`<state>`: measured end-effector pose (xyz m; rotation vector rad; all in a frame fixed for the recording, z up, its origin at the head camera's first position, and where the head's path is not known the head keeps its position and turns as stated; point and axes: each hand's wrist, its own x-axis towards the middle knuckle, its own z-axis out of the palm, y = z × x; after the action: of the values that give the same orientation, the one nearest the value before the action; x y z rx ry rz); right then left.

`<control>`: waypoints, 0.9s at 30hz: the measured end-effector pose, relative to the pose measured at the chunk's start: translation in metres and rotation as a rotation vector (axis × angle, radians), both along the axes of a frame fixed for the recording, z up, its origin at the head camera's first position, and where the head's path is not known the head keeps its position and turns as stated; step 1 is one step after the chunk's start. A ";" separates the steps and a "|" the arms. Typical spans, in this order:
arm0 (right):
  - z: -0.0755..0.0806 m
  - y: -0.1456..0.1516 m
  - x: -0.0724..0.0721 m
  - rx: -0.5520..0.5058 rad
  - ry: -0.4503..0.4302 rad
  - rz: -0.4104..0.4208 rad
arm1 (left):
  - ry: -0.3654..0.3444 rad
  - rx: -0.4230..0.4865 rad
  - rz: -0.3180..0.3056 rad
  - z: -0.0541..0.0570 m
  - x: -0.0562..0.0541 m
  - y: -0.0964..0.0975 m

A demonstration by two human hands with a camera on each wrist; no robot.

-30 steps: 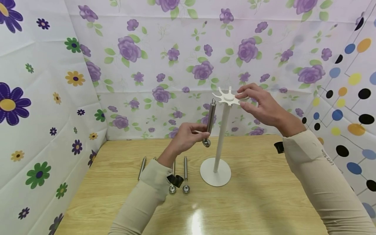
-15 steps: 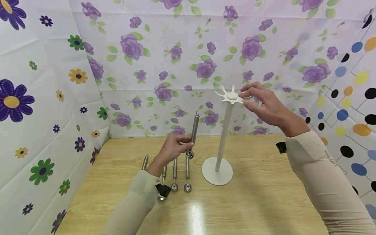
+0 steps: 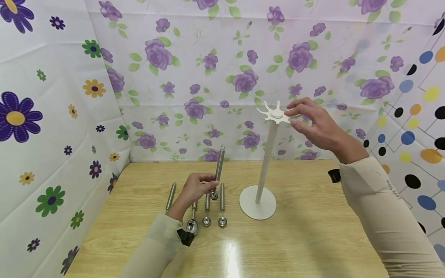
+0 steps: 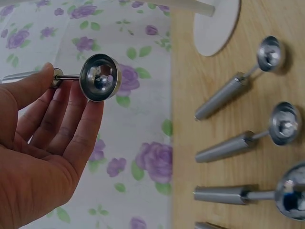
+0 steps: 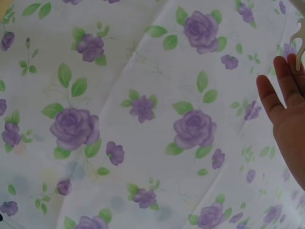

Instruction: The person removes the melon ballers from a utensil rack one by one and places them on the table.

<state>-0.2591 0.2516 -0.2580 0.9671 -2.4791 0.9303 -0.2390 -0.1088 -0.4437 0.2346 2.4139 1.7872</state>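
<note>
My left hand (image 3: 195, 188) pinches a steel melon baller (image 3: 219, 165) low on its handle, between thumb and fingers. The baller is tilted, its hanging loop up and its bowl down, above the others on the table. Its cupped bowl (image 4: 100, 78) shows plainly in the left wrist view. At the top of a white hanging rack (image 3: 267, 158) with several curved prongs, my right hand (image 3: 314, 125) holds the edge of the prong plate between thumb and fingers. The right wrist view catches only part of that hand and a prong (image 5: 299, 52).
Left of the rack's round base (image 3: 248, 210), two small melon ballers (image 3: 222, 200) (image 3: 206, 221) lie beside a larger scoop (image 3: 192, 227). Another steel handle (image 3: 171, 195) lies furthest left, partly hidden by the left arm. Flowered cloth hangs behind the wooden table (image 3: 295, 239).
The left hand has carried the melon baller left and down, away from the rack top towards the tools on the table. The right hand stays at the rack.
</note>
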 end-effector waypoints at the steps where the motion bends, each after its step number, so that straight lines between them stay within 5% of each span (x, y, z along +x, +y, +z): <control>1: 0.000 0.000 0.000 0.000 0.002 0.002 | -0.011 0.004 0.011 -0.003 0.001 -0.002; 17: -0.004 0.000 0.001 -0.033 0.020 0.007 | -0.050 0.026 0.097 -0.032 0.007 -0.023; 27: -0.003 -0.002 -0.001 -0.035 0.022 0.014 | -0.066 -0.014 0.133 -0.041 0.012 -0.055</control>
<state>-0.2600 0.2497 -0.2614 0.9794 -2.4327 0.9590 -0.2268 -0.1638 -0.4842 0.0143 2.4479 1.7990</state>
